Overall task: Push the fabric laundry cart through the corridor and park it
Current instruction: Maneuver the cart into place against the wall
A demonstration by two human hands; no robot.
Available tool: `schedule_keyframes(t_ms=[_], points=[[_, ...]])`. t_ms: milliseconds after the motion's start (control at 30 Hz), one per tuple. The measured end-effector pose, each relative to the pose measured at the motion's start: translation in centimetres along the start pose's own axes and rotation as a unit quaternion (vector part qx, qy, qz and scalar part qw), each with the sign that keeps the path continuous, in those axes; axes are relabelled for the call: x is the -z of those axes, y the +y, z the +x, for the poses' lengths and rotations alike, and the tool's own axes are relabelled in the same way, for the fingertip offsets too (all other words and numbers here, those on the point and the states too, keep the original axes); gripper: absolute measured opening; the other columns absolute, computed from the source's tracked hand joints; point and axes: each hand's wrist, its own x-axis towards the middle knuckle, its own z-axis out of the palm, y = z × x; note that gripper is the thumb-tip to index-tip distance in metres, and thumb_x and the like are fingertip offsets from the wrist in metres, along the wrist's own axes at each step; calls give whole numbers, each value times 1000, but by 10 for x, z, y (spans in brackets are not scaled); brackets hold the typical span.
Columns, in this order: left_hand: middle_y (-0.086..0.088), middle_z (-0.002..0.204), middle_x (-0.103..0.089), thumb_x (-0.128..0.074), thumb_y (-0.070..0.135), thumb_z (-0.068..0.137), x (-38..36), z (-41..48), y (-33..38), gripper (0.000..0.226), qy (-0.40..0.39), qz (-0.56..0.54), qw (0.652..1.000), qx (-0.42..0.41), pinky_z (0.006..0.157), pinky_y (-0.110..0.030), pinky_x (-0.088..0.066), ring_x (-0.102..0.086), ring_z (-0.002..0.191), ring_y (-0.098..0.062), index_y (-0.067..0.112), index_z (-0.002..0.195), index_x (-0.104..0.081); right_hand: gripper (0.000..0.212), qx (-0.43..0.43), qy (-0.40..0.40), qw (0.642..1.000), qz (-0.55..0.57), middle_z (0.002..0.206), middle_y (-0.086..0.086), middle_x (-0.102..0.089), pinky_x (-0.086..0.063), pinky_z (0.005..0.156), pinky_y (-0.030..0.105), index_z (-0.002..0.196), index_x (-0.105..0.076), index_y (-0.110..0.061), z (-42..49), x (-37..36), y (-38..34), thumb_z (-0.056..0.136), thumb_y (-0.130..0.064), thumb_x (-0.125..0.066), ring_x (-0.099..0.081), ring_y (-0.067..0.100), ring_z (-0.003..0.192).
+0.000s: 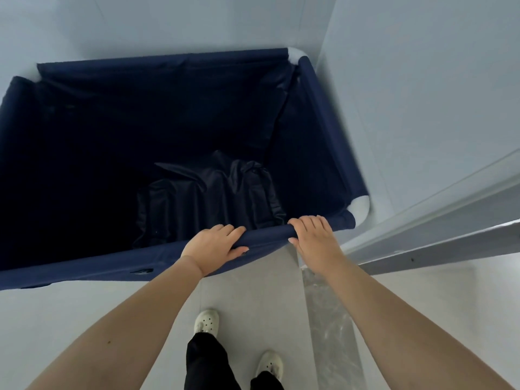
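Observation:
The fabric laundry cart is a large navy-blue bin on a white tube frame, filling the upper left of the head view. Its near rim runs across in front of me. My left hand is curled over that rim, thumb underneath. My right hand grips the same rim a little to the right, close to the cart's near right white corner. Inside the cart lies a crumpled dark fabric bundle. The cart's wheels are hidden.
A pale wall stands just beyond the cart's far rim and along its right side. A grey door frame or rail juts in at the right. A shiny metal floor strip runs by my white shoes on light tiles.

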Motion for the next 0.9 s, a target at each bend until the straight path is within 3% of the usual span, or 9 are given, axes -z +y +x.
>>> schedule_keyframes(t_ms=[167,433,600,900], points=[[-1,85,-67,-39,53,88,-4,6,-6,50,18,-5,1000,-10,46,-30,-50,-60,67,-20,15,115,-56,36,13,-10,1000,-25,112,6,-57,-36,99,40,124,-46,-13,12,3,5,95,-34,-47,-51,27,104],[-3,97,-65,-35,56,90,-3,10,-11,55,4,-16,1000,-13,57,-34,-51,-59,78,-22,16,124,-50,34,-7,-8,1000,-14,105,8,-59,-39,94,42,119,-51,-12,11,8,1,92,-34,-53,-54,29,98],[-2,104,-63,-34,55,91,-2,13,-18,56,-7,-4,1000,-25,62,-34,-49,-58,85,-22,16,130,-46,36,-22,-14,1000,-10,111,6,-59,-37,97,40,122,-49,-14,11,8,-4,93,-36,-50,-53,27,102],[-3,102,-63,-32,54,91,-3,24,-34,56,5,3,998,-59,63,-35,-52,-57,84,-21,14,127,-47,37,-49,1,999,-11,111,7,-59,-38,98,40,123,-49,-13,15,3,-12,94,-35,-50,-53,27,102]])
